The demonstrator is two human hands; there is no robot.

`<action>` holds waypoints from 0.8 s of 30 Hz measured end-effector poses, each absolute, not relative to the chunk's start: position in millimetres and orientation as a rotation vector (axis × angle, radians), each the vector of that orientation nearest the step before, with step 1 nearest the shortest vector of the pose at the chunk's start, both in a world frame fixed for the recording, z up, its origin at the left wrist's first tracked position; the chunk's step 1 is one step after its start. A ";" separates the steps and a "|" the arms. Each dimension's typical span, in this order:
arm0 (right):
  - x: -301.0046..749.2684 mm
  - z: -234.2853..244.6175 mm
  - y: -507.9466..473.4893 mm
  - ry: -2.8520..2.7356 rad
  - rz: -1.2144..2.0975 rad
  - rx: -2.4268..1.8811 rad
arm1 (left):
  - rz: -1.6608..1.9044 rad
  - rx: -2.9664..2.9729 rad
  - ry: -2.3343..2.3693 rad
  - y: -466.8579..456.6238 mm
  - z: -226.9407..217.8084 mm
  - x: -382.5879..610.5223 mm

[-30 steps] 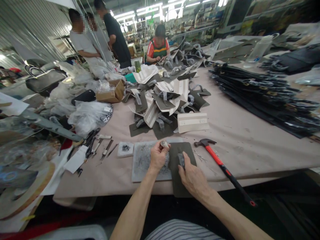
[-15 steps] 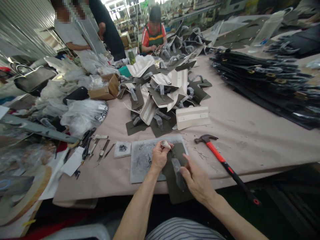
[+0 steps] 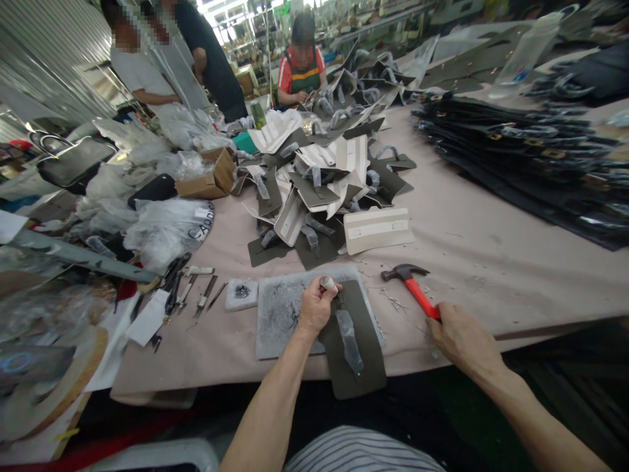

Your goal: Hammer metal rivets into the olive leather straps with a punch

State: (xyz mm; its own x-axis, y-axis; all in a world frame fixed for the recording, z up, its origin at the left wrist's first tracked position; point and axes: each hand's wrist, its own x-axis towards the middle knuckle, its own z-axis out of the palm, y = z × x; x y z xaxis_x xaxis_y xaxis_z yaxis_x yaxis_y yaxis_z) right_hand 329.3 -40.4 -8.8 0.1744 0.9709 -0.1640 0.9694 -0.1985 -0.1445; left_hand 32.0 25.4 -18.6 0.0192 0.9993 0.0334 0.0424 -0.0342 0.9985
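Our right hand (image 3: 459,337) has left the dark olive panel (image 3: 356,351) in the lower centre of the frame and now closes round the red handle of the hammer (image 3: 410,283) to the right, its head resting on the table (image 3: 491,262). Our left hand (image 3: 314,308) stays fisted round a pale-topped punch (image 3: 328,284), upright at the panel's upper edge on the grey cutting pad (image 3: 280,314). We judge a strike is being readied. The panel's wrapped strap (image 3: 350,341) lies untouched.
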 end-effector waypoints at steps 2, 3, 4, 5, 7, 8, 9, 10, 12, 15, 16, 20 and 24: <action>326.1 -4.9 -36.8 -1.708 0.773 -2.303 | 1.182 1.351 1.248 25.4 -15.5 32.9; 322.8 -1.5 -35.8 -1.565 0.998 -2.196 | 1.172 1.401 1.261 25.2 -14.1 33.2; 318.3 3.1 -35.6 -1.429 1.196 -2.073 | 1.163 1.453 1.267 25.0 -12.7 33.3; 312.7 9.1 -36.3 -1.308 1.358 -1.952 | 1.150 1.504 1.264 24.6 -11.7 33.2; 298.9 25.6 -39.3 -1.117 1.553 -1.783 | 1.118 1.588 1.242 23.7 -10.4 32.8; 291.4 35.7 -41.2 -1.049 1.590 -1.751 | 1.102 1.620 1.231 23.3 -10.1 32.6; 284.1 46.5 -42.9 -1.006 1.589 -1.725 | 1.089 1.643 1.224 22.9 -10.1 32.4; 277.3 57.2 -44.2 -1.034 1.526 -1.708 | 1.079 1.663 1.222 22.6 -10.2 32.2; 266.7 75.4 -45.1 -1.301 1.216 -1.701 | 1.075 1.683 1.223 22.5 -11.0 31.9; 259.6 90.2 -41.3 -1.811 0.664 -1.702 | 1.076 1.692 1.210 23.2 -13.5 31.2; 259.5 93.5 -38.8 -1.964 0.573 -1.720 | 1.081 1.697 1.204 23.5 -14.5 30.9; 262.4 123.1 -26.6 -2.310 0.426 -1.752 | 1.106 1.707 1.189 23.2 -17.3 30.2; 254.8 165.4 -23.2 -1.919 0.166 -1.512 | 1.122 1.696 1.171 21.6 -16.6 30.6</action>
